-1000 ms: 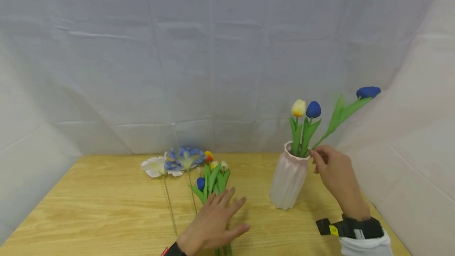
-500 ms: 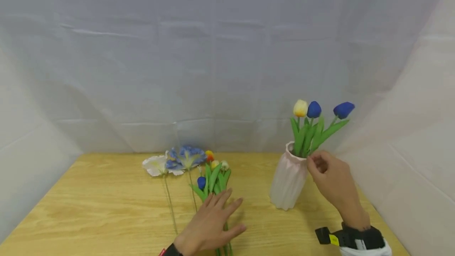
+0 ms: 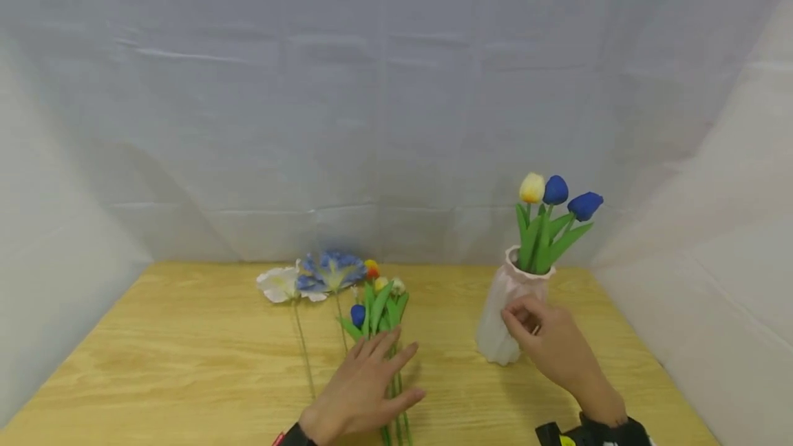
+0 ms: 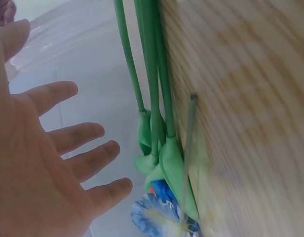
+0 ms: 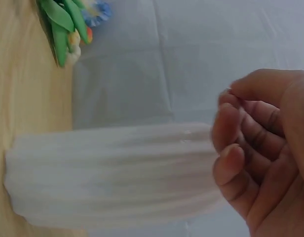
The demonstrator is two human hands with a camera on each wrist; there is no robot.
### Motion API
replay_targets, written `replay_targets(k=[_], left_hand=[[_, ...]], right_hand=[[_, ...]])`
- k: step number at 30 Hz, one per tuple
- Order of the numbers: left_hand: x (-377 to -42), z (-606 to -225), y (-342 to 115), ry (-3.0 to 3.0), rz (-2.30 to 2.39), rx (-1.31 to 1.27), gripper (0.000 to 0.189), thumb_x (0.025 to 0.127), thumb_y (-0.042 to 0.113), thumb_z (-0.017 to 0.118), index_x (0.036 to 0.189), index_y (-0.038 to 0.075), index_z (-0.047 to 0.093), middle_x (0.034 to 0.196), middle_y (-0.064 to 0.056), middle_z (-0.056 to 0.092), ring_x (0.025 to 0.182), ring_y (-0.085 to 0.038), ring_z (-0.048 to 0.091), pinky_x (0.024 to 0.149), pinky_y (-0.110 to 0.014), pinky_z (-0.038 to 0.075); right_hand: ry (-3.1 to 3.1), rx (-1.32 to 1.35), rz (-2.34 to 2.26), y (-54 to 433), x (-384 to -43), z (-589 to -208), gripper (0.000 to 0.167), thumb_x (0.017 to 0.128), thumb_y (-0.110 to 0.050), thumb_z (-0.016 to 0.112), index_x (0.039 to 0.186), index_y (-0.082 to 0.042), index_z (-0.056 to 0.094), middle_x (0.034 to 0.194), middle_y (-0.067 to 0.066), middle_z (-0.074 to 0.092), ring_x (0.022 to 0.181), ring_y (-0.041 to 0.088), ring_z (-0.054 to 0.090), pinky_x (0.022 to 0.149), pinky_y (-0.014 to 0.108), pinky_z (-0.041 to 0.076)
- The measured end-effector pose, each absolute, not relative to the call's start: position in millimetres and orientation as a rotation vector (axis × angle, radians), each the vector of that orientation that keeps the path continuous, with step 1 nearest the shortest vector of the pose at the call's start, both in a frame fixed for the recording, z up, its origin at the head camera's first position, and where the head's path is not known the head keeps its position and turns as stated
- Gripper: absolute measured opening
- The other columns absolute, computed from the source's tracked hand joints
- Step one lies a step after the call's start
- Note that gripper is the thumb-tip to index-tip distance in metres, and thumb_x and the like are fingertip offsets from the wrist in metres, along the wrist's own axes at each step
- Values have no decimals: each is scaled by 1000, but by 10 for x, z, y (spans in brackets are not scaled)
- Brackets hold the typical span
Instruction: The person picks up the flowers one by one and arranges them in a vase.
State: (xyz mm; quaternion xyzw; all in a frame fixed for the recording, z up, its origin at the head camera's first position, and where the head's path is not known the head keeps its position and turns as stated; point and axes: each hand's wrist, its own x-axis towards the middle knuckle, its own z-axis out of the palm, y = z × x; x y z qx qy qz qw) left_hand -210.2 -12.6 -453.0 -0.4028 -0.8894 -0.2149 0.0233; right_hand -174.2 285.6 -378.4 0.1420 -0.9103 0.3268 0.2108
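My left hand [image 3: 365,387], fingers spread, is over the green stems of a bunch of tulips [image 3: 387,308] lying on the table. In the left wrist view its straight fingers stand beside the stems [image 4: 149,64] and grip none of them. My right hand [image 3: 548,339] is in front of a pale pink ribbed vase [image 3: 498,308], its fingers curled and thumb meeting the index fingertip; the right wrist view shows nothing between them. Upright in the vase stand a yellow-white tulip [image 3: 532,188], a blue tulip [image 3: 555,190] and another blue tulip [image 3: 585,206] leaning right. Their lower stems are hidden inside.
Left of the tulip bunch lie a white flower [image 3: 279,284] and a blue ruffled flower [image 3: 331,270] with long thin stems. The wooden table [image 3: 186,349] ends at a pale hanging sheet [image 3: 384,122] behind it, with more sheeting on both sides.
The right-leaning blue tulip has gone down into the vase, and my right hand has let go of its stem and moved down and left. My left hand has barely moved.
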Motion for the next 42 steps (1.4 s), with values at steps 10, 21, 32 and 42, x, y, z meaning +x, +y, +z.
replay_targets(k=[10,21,32,42], left_hand=[[-2077,-4541,-318,-2859,-678,-1149,63,96,58,40,146,21,41,151,-15,31,138,-34,28,112,-54,18],[-2063,-4562,-541,-2884,-667,-1063,63,96,59,39,147,21,41,151,-16,31,138,-35,27,112,-54,15],[-2004,-4555,-749,-2894,-644,-957,65,95,61,40,144,18,46,150,-18,32,137,-38,28,108,-60,21],[-1983,-4548,-892,-2915,-661,-907,64,96,59,41,143,17,48,149,-19,33,136,-39,30,107,-61,23]], right_hand=[[-2868,466,1167,2526,-1909,-4219,26,99,-33,54,100,-11,66,74,-3,61,57,12,58,49,27,48],[-2882,475,1105,2174,-2090,-4592,27,98,-34,56,100,-11,69,80,-8,64,65,3,56,58,24,48],[-2846,306,1365,1736,-2159,-4734,26,94,-28,62,89,-4,70,56,-4,59,48,11,57,43,23,45],[-2880,219,1434,1562,-2185,-4750,15,88,-13,61,85,-3,71,57,-1,60,49,13,58,44,27,47]])
